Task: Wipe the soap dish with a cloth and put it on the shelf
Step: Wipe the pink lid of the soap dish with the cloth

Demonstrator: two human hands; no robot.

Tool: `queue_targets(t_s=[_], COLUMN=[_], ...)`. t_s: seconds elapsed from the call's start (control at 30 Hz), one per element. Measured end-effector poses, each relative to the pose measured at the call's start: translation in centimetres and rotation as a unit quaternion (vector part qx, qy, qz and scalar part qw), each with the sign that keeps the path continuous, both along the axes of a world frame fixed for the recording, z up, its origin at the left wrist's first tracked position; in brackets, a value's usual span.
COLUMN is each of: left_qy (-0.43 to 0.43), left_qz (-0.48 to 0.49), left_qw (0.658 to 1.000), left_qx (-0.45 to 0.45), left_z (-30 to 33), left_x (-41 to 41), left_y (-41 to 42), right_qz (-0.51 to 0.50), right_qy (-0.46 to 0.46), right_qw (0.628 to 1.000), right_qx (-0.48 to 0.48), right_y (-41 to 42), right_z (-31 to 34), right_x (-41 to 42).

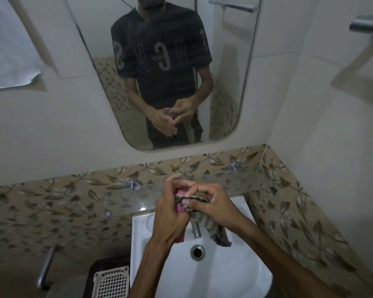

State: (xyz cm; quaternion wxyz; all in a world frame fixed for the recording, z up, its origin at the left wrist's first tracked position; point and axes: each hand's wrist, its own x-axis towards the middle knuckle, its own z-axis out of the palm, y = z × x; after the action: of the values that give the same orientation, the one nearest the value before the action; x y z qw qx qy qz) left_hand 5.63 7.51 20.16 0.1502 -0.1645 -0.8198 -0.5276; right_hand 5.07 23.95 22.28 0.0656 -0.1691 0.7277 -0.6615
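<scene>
My left hand [170, 214] grips a pink soap dish [180, 206], held upright above the white sink [235, 272]; most of the dish is hidden by my fingers, with its lower end showing below my palm. My right hand [213, 208] presses a grey striped cloth [215, 232] against the dish, and the cloth's loose end hangs down over the tap. A clear glass shelf [125, 197] on round metal brackets runs along the wall just behind both hands.
A chrome tap [196, 230] and the drain [197, 252] lie under my hands. A mirror [166, 72] above shows a person's reflection. A white perforated basket [112, 282] stands left of the sink. Towel rails [366, 24] stick out at the upper right.
</scene>
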Motion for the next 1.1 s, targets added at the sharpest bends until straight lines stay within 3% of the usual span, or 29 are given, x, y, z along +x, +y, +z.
queue_targets(t_s=[0.17,0.27,0.47,0.53,0.6,0.7,0.77,0.87,1.1], left_qy=[0.036,0.099,0.163,0.120,-0.009,-0.215,-0.278,-0.290,-0.226], left_qz=[0.021,-0.009,-0.045,-0.027,-0.047,-0.174,-0.200,-0.197,-0.220], left_qw=[0.997,0.989,0.979,0.988,0.998,0.958,0.935,0.932,0.942], left_qx=[-0.069,-0.108,-0.111,-0.095,-0.042,0.074,0.090,0.091,0.113], left_z=[0.5,0.4,0.6,0.2,-0.3,-0.8,-0.8,-0.9,1.6], left_x=[0.1,-0.4,-0.3,0.0,0.6,1.3,1.2,1.0,1.2], left_y=[0.4,0.3,-0.2,-0.1,-0.4,-2.1,-3.3,-3.6,-1.9], right_qz=[-0.063,-0.008,0.067,0.049,0.022,0.023,0.045,0.089,0.053], right_qy=[-0.159,-0.259,-0.313,-0.277,-0.178,0.018,0.099,0.161,0.235], right_qw=[0.977,0.949,0.920,0.937,0.974,0.999,0.989,0.973,0.961], right_qx=[-0.129,-0.177,-0.226,-0.208,-0.138,0.035,0.098,0.136,0.135], right_y=[-0.3,0.3,1.0,0.9,0.9,0.9,0.5,-0.8,-0.9], right_z=[0.1,1.1,1.4,1.6,2.1,3.6,4.5,5.1,4.8], right_x=[-0.6,-1.5,-2.1,-2.0,-1.8,-1.0,0.2,2.2,3.4])
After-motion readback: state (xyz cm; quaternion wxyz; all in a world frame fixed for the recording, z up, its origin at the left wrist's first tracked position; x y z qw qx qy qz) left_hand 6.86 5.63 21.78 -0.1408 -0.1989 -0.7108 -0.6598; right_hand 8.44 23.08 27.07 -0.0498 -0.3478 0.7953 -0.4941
